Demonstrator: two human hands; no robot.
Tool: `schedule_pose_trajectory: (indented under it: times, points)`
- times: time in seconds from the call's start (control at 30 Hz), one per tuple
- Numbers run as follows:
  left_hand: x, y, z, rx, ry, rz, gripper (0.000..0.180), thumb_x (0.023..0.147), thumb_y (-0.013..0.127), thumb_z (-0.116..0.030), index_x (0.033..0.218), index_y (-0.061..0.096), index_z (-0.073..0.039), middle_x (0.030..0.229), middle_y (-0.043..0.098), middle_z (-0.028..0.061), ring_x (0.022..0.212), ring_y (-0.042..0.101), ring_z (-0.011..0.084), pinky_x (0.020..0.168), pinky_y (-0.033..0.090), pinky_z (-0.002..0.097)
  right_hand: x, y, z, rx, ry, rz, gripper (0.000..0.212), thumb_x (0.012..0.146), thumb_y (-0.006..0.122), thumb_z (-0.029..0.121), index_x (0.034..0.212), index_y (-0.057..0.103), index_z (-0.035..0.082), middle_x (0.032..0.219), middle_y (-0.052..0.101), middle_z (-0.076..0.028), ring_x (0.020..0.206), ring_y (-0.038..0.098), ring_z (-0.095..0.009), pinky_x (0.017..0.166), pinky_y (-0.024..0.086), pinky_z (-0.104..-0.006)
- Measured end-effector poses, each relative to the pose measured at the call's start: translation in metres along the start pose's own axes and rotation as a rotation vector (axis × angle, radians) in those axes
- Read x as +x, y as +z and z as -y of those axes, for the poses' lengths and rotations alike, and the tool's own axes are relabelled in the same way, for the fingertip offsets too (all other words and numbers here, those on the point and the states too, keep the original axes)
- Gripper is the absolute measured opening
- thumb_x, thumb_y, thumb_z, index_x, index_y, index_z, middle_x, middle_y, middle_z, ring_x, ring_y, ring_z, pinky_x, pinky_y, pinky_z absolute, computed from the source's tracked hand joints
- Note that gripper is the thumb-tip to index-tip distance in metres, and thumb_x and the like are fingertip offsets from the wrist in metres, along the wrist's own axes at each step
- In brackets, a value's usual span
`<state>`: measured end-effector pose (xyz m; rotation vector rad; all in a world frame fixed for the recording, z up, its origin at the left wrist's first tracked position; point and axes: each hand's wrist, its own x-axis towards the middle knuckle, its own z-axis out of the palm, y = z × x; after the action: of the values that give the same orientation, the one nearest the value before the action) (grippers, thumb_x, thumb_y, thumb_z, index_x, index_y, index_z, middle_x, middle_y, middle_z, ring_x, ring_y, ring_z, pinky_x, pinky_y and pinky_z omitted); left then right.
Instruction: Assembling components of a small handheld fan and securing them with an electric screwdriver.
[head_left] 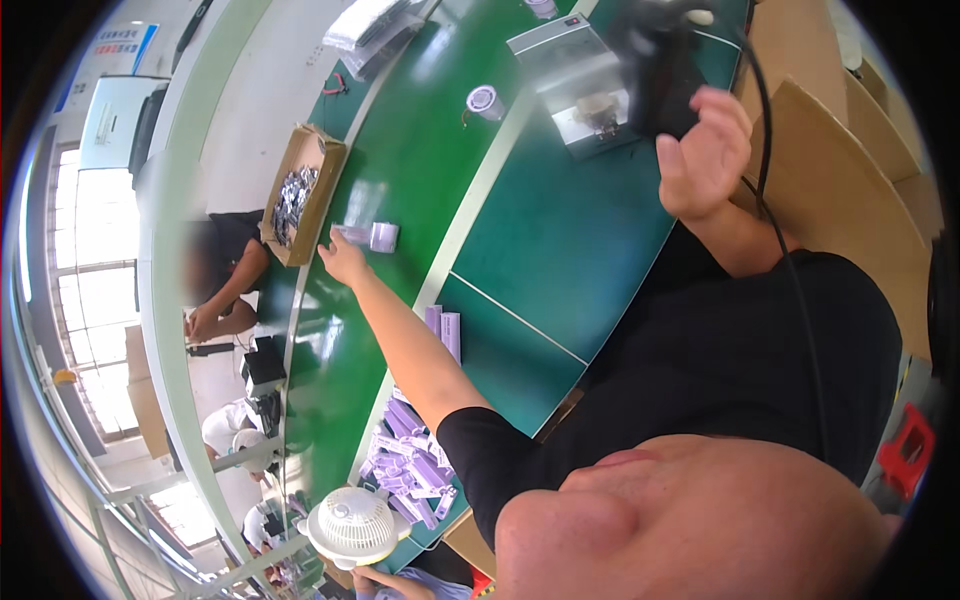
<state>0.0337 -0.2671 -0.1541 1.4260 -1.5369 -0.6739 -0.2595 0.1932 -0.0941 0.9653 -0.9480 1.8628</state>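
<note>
My left hand (345,262) reaches across the green belt, fingers apart, its fingertips at a small pale purple block (384,237) with a clear part beside it. Whether they touch the clear part I cannot tell. My right hand (706,155) is raised with loosely curled fingers and nothing visible in it. It is nearest to a blurred black device (655,70) with a cable. Beside that device stands a box-shaped fixture (578,85) with a transparent cover. Two purple pieces (445,332) lie at the belt's near edge, by my left forearm.
Many purple pieces (410,465) lie heaped beside a white basket-like fan guard (352,525). A small round white-purple thing (484,101) stands on the belt (420,130). Across it is a cardboard box (325,175) of metal parts, near a co-worker's arm (235,285). Cartons (850,180) stand at right.
</note>
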Motion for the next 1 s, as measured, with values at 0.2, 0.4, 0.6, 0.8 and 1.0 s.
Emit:
schedule_pose_trajectory:
  times: [0.2, 0.4, 0.6, 0.8, 1.0]
  points:
    - [-0.056, -0.057, -0.037, 0.106, 0.268, 0.304, 0.048, 0.099, 0.07, -0.024, 0.134, 0.064, 0.009, 0.125, 0.073, 0.0225, 0.112, 0.072, 0.029, 0.098, 0.053, 0.0367, -0.047, 0.046, 0.006, -0.044, 0.231, 0.769, 0.036, 0.082, 0.08, 0.009, 0.115, 0.067, 0.008, 0.116, 0.064, -0.009, 0.109, 0.061, -0.031, 0.094, 0.048, -0.0413]
    - [-0.166, -0.122, -0.055, 0.624, 0.289, 0.598, 0.026, 0.09, 0.075, -0.026, 0.104, 0.081, -0.005, 0.099, 0.079, 0.0167, 0.095, 0.076, 0.0289, 0.089, 0.057, 0.0383, -0.129, 0.135, -0.089, -0.458, 0.336, 0.855, 0.04, 0.088, 0.077, 0.028, 0.124, 0.066, 0.014, 0.125, 0.063, -0.013, 0.118, 0.059, -0.036, 0.104, 0.046, -0.0491]
    - [-0.212, -0.16, -0.006, 0.896, 0.416, 0.475, 0.031, 0.089, 0.075, -0.028, 0.112, 0.077, -0.006, 0.104, 0.075, 0.0171, 0.106, 0.068, 0.0364, 0.094, 0.053, 0.0478, -0.147, 0.185, -0.115, -0.722, 0.589, 0.916, 0.066, 0.088, 0.074, 0.026, 0.147, 0.05, 0.008, 0.151, 0.041, -0.03, 0.138, 0.045, -0.045, 0.116, 0.036, -0.055]
    - [-0.199, -0.135, 0.007, 0.984, 0.407, 0.587, 0.04, 0.09, 0.072, -0.032, 0.121, 0.075, -0.006, 0.11, 0.076, 0.0188, 0.108, 0.068, 0.0406, 0.098, 0.052, 0.0498, -0.151, 0.174, -0.145, -0.699, 0.809, 1.049, 0.049, 0.089, 0.077, 0.03, 0.133, 0.061, 0.014, 0.132, 0.06, -0.019, 0.123, 0.057, -0.042, 0.102, 0.05, -0.0522]
    - [-0.198, -0.126, -0.026, 0.531, 0.277, 0.331, 0.028, 0.093, 0.074, -0.026, 0.11, 0.075, -0.004, 0.094, 0.077, 0.0157, 0.102, 0.072, 0.03, 0.087, 0.057, 0.0426, -0.158, 0.163, -0.12, -0.451, 0.656, 0.947, 0.06, 0.089, 0.079, 0.035, 0.141, 0.058, 0.014, 0.131, 0.061, -0.019, 0.121, 0.06, -0.04, 0.101, 0.053, -0.0502]
